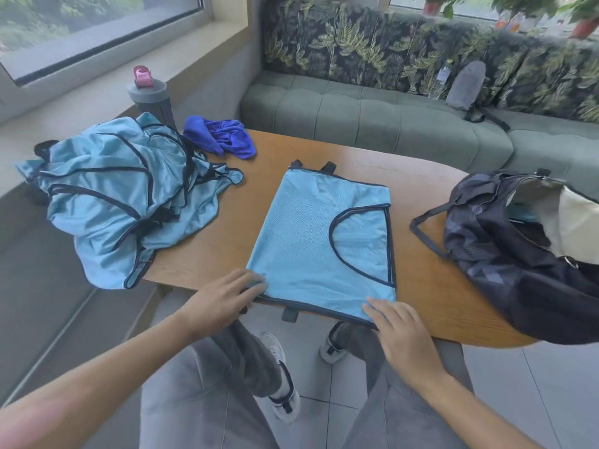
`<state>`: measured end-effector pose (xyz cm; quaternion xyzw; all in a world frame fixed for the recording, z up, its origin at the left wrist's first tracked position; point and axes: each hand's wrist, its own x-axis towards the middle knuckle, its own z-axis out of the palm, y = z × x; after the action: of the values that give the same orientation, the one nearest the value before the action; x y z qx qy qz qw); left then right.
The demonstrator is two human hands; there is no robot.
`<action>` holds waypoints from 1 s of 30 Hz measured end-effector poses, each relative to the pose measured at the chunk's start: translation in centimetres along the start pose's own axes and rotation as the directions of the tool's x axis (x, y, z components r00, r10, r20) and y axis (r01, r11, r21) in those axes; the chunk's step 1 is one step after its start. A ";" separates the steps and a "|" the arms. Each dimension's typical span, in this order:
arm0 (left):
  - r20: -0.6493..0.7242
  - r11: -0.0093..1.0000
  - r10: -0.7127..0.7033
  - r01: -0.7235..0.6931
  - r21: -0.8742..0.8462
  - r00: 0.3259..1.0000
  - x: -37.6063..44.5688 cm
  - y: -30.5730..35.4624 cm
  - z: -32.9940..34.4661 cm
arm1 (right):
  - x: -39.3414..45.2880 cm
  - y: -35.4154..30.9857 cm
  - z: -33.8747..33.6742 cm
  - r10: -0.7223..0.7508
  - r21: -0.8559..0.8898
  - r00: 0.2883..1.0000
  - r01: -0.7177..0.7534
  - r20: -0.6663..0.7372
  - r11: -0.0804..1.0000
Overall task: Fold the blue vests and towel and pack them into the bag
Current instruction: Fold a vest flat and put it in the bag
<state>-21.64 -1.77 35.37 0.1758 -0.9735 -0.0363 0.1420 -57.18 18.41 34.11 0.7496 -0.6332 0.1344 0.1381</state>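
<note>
Folded vest (321, 241) at table (421, 286) near edge, left hand (223, 299) and right hand (402, 332) fingers straight, pressing its corners

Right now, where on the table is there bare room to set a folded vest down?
Bare wood lies beyond the flat vest, between the towel and the bag, and in narrow strips beside the vest. The left end is crowded by the vest pile.

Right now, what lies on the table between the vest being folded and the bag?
In the head view, only bare table lies between the folded vest and the bag, apart from the bag's strap looping onto that stretch.
</note>
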 end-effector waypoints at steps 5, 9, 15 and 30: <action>-0.034 0.999 0.025 -0.023 0.043 0.999 -0.4 2.5 -0.7 | -0.3 -0.3 -1.3 0.042 0.082 0.996 -0.035 -0.076 0.996; -0.005 0.952 -0.183 0.176 -0.251 0.983 -0.4 4.1 -2.2 | -0.5 0.4 -2.8 0.272 0.276 0.961 -0.247 -0.057 0.929; 0.051 0.516 -0.611 0.446 -0.731 0.790 2.1 5.2 -4.9 | 1.2 0.2 -6.8 0.601 0.617 0.798 -0.493 0.042 0.613; 0.075 0.331 -0.801 0.545 -0.770 0.594 17.9 -6.2 -5.5 | 18.1 10.1 -5.2 0.655 0.605 0.755 -0.524 0.004 0.600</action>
<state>-34.01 -13.99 44.64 0.4998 -0.6673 -0.4464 0.3251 -64.31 2.21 46.08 0.4817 -0.7555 0.4372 -0.0770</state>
